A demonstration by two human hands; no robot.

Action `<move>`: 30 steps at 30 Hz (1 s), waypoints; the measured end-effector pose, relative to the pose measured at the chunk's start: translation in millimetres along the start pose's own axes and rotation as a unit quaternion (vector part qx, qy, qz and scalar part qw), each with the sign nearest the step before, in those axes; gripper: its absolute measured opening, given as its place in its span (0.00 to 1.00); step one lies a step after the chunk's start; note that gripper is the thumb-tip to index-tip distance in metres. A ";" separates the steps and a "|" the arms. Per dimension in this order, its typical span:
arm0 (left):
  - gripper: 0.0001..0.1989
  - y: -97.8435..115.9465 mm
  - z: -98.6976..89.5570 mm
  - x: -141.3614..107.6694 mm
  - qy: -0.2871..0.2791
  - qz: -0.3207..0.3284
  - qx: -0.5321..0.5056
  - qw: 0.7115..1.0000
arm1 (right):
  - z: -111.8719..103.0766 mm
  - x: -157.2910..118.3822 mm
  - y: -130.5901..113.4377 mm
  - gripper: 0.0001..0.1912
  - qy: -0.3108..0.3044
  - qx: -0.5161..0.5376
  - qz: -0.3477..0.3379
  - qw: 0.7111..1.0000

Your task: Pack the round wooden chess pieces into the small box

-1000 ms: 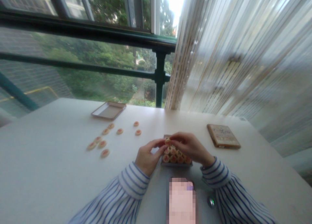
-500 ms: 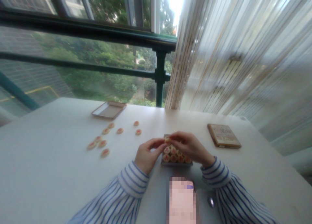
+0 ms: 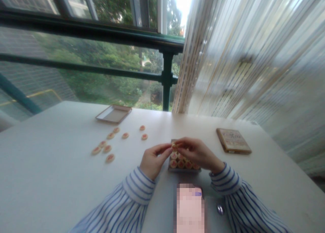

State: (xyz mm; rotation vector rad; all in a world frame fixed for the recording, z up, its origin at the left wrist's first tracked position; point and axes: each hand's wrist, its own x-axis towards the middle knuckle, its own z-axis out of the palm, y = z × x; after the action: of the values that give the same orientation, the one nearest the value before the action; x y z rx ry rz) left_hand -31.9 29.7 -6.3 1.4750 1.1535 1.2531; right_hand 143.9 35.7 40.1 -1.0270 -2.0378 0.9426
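Observation:
Over the far left corner of a shallow tray, both my hands meet at one round xiangqi piece. My left hand pinches its left side between thumb and fingers. From the right, my right hand pinches the same piece and covers part of the tray. Rows of pale xiangqi pieces with red characters fill the near part of the tray. Several more loose pieces lie on the table to the left of my left hand.
A brown-edged box lid lies open at the back left of the white table. To the right is a flat brown box. A blurred-out phone-like object and a small shiny oval thing are near me.
Almost nothing differs. Both hands stay at the same piece over the tray, and the view has shifted very slightly.

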 end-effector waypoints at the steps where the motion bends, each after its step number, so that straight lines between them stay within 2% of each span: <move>1: 0.13 1.4 -0.1 0.0 0.001 -0.004 -0.002 1.000 | -0.1 -0.3 -0.2 0.15 -0.004 -0.002 -0.002 1.000; 13: 0.12 3.3 0.4 1.4 0.025 -0.013 -0.035 0.999 | 1.4 -0.4 -1.6 0.17 -0.007 -0.022 -0.025 0.999; 25: 0.11 4.0 1.0 0.3 0.012 -0.013 -0.032 0.999 | 1.3 -2.1 -1.7 0.16 -0.006 -0.048 -0.027 0.998; 30: 0.12 4.8 0.8 0.8 0.013 -0.021 -0.028 0.999 | 0.7 -2.2 -3.4 0.13 -0.004 -0.086 -0.035 0.996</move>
State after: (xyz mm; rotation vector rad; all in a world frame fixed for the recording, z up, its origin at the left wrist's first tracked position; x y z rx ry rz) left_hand -30.5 29.4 -1.5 1.3914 1.1506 1.2691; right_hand 143.2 32.2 42.0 -1.0337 -2.1765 0.7462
